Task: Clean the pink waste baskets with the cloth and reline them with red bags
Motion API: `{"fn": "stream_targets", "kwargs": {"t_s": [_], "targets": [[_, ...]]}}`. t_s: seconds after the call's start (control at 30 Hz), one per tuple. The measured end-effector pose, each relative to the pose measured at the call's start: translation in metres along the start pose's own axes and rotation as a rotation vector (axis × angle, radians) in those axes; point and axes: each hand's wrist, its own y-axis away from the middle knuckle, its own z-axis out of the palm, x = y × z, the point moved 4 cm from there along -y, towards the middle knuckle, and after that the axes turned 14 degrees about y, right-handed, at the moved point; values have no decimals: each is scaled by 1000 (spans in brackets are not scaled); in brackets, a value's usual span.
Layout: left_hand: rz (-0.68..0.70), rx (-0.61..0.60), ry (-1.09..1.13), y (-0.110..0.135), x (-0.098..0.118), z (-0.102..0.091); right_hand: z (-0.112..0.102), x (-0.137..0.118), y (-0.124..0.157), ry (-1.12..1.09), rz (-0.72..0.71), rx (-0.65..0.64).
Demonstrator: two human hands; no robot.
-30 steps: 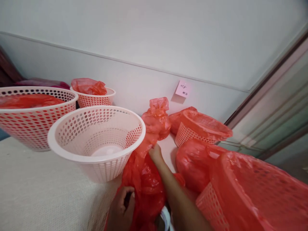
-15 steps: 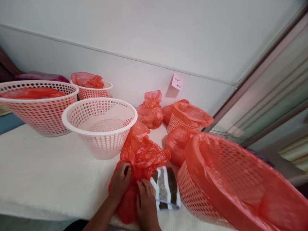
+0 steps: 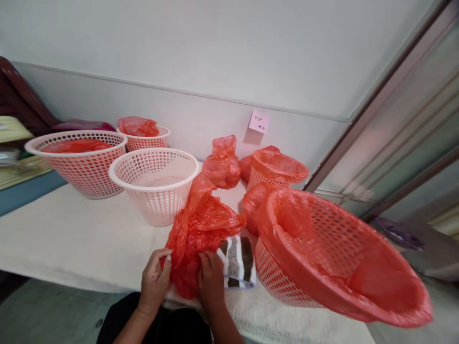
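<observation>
Red bag [image 3: 204, 222]: pinching edge with left hand [image 3: 153, 279], resting right hand [image 3: 212, 281] on it, cannot tell grip; may tear from too strong pulling.

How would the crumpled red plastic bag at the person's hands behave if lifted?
The red plastic bag would probably sag, lying as it does in loose creases. Its shiny surface might feel slippery. The plastic looks thin, so the bag itself is likely light, though I can't tell what it holds.
</observation>
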Motion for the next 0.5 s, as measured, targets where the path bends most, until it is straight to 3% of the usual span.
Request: {"fn": "stream_targets", "kwargs": {"t_s": [0.37, 0.5], "targets": [[-174, 96, -46, 31, 5, -63, 10, 6, 4, -21, -23, 45], [-193, 64, -59, 41, 2, -67, 11, 6, 4, -19, -16, 17]]}}
